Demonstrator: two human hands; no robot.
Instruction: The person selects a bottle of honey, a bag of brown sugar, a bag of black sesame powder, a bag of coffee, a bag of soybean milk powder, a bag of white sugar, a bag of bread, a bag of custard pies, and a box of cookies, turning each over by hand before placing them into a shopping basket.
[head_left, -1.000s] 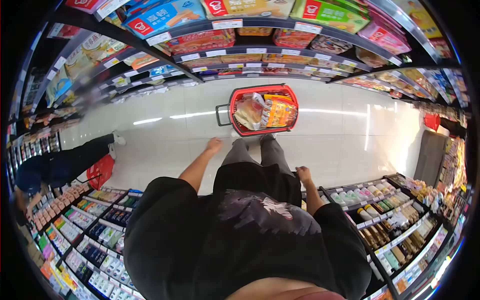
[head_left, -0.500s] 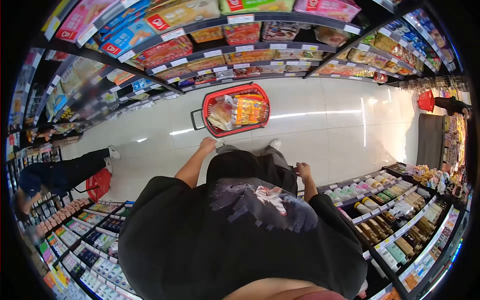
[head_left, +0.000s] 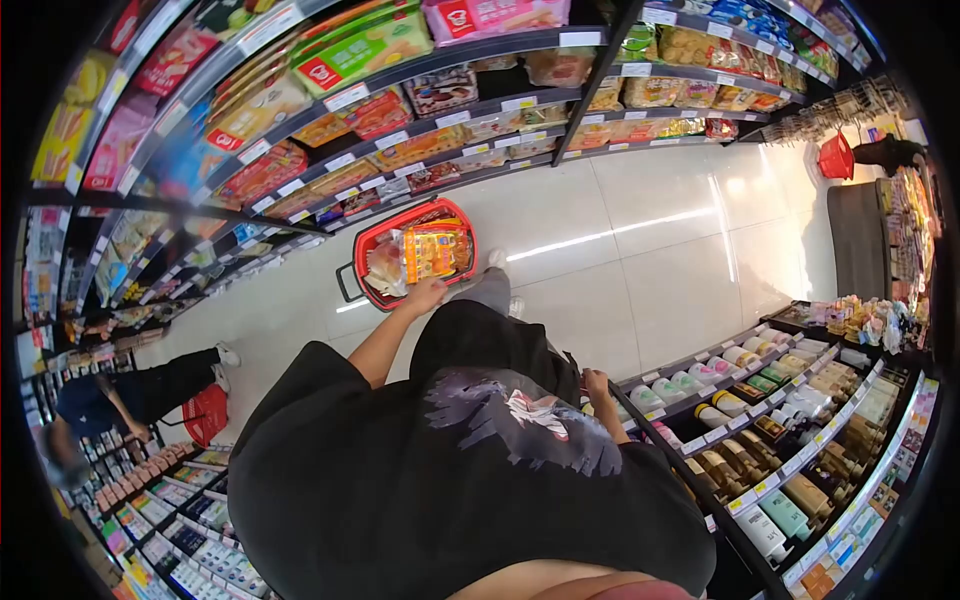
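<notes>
Red plastic shopping basket (head_left: 365, 255), filled with orange snack packets (head_left: 432, 252), stands on the glossy white tiled floor (head_left: 620, 250) just ahead of the feet, likely set down to spare the arms. The left hand (head_left: 425, 297) meets its near rim; whether the fingers clasp it cannot be told. The right hand (head_left: 597, 380) hangs empty beside shelved bottles (head_left: 740, 400). Stocked shelves (head_left: 420, 140) line the aisle.

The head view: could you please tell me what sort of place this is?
Most likely a supermarket or convenience-store aisle: price-tagged shelves of packaged snacks, a red shopping basket full of goods on the tiled floor, and racks of bottles opposite.
</notes>
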